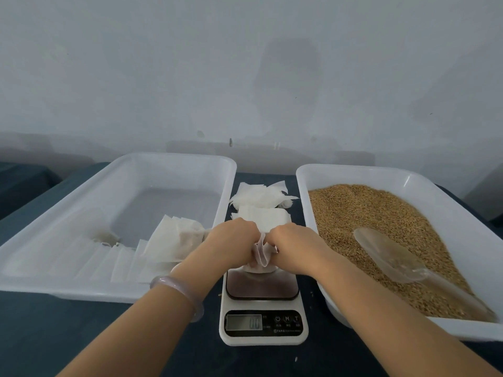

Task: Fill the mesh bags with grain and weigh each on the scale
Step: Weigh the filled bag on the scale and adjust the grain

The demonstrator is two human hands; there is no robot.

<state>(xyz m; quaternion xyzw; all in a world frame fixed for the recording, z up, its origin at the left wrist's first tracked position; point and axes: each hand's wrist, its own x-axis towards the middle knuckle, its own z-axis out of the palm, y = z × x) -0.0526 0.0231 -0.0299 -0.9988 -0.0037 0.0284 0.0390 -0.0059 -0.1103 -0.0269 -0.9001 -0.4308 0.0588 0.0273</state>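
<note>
Two trays stand on the surface: the left tray [81,191] and the right tray [353,168], which carries one bed of grain [367,213] and one scoop [392,254]. There is one scale [262,308]. Two hands, the left hand [234,240] and the right hand [294,243], pinch one held bag [261,254]. One bracelet [197,308] is on the left wrist. One filled bag [187,235] lies in the left tray on a row of flat bags [119,262] that overlap too much to count. One loose pile of bags [261,202] lies behind the scale, its number unclear.
</note>
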